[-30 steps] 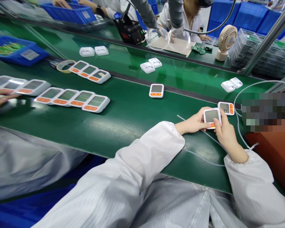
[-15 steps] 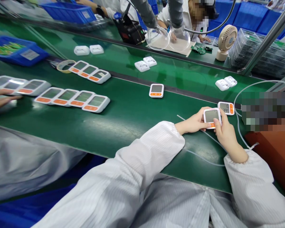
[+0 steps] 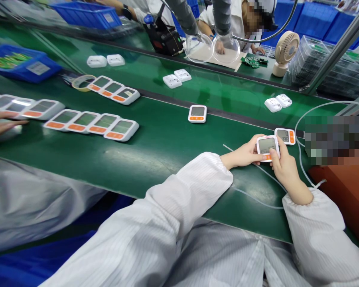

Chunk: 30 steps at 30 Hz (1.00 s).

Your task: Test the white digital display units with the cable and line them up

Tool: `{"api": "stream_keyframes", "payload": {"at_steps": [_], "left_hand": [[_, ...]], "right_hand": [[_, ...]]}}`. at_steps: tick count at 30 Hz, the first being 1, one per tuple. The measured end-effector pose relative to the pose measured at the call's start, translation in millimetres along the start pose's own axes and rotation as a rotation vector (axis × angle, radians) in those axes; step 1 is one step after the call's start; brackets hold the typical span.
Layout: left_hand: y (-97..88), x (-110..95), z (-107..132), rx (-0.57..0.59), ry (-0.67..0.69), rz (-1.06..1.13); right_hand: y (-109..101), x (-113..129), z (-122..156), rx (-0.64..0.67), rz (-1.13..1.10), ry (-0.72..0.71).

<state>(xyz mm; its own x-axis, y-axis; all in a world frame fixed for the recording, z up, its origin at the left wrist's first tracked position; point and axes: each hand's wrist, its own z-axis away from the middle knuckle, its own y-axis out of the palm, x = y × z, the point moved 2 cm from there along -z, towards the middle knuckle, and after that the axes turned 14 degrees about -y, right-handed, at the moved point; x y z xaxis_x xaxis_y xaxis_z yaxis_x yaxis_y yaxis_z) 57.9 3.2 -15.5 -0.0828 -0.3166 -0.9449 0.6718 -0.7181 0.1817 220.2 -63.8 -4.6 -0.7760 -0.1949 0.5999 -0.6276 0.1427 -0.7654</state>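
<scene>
Between both hands is a small white digital meter (image 3: pixel 265 145) with a grey screen and orange buttons, screen facing me. Faint digits show low on its screen. My left hand (image 3: pixel 247 153) is closed on its left side, thumb at the lower edge by the orange buttons. From the right, my right hand (image 3: pixel 285 166) grips it, with the thumb over the lower right of the screen. Just behind lies a second digital meter (image 3: pixel 285 136), turned sideways, with digits on its display. Another meter (image 3: pixel 197 114) with a blank screen lies farther left on the green bench.
Rows of similar meters (image 3: pixel 121 129) lie at left, near a co-worker's hand (image 3: pixel 1 126). Pairs of white housings (image 3: pixel 278 103) sit on the green belt (image 3: pixel 221 91) beyond. A clear tube (image 3: pixel 257 205) loops across the bench. At far right are an orange-brown box (image 3: pixel 344 191) and a fan (image 3: pixel 285 52).
Digits have appeared on the held meter's screen, which was mostly blank. The pairs of white housings have shifted left along the belt. My hands have barely moved.
</scene>
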Motion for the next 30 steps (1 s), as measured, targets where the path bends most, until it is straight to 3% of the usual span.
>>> {"api": "stream_keyframes", "payload": {"at_steps": [5, 14, 17, 23, 26, 30], "left_hand": [[-0.7, 0.4, -1.2, -0.035, -0.035, 0.014], [-22.9, -5.0, -10.3, -0.367, -0.079, 0.059], [-29.4, -3.6, -13.9, -0.449, -0.108, 0.078], [-30.0, 4.6, -18.9, -0.509, -0.065, 0.077], [-34.2, 6.8, -19.7, -0.527, -0.049, -0.028], [-54.4, -3.9, -13.8, -0.619, -0.014, -0.36]], "right_hand": [[-1.6, -1.3, -0.8, -0.008, -0.025, -0.01], [7.5, 1.9, 2.0, 0.15, -0.164, 0.003], [9.2, 4.2, 4.3, 0.17, -0.109, 0.005], [20.0, 14.1, 10.2, 0.331, 0.175, -0.311], [23.0, 15.7, 10.7, 0.333, 0.174, -0.361], [19.5, 8.9, 7.9, 0.291, 0.012, -0.243]]}}
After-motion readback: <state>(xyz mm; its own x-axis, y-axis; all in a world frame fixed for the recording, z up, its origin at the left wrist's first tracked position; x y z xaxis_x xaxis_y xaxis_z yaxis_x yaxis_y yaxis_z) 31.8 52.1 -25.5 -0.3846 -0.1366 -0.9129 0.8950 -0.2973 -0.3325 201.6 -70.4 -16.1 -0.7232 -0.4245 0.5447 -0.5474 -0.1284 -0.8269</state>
